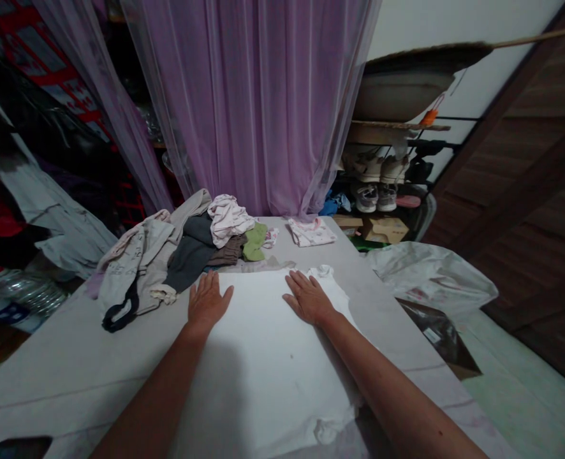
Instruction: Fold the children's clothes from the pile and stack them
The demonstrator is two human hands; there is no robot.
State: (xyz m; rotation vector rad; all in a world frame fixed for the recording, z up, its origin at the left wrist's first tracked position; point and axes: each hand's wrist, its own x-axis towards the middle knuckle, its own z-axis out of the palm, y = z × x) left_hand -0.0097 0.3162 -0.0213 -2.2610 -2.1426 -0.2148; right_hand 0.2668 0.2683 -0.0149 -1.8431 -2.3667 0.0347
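"Left hand (208,301) and right hand (308,298): what are they holding?"

"Nothing; both are lying wide, palms down, touching the white garment (268,363) toward eleven and one o'clock, seemingly keeping it flat."

"Where is that white garment lying?"

"Right at the clock's centre, on the sheet (381,309). A clothes pile (191,247) is resting beyond, near eleven o'clock, and a folded garment (312,232) near one, probably sitting apart so the spread one is getting room."

I see remotely: left hand (210,302), bare | right hand (310,298), bare | left forearm (154,389), bare, tapering | right forearm (390,375), bare, small spot (440,433)
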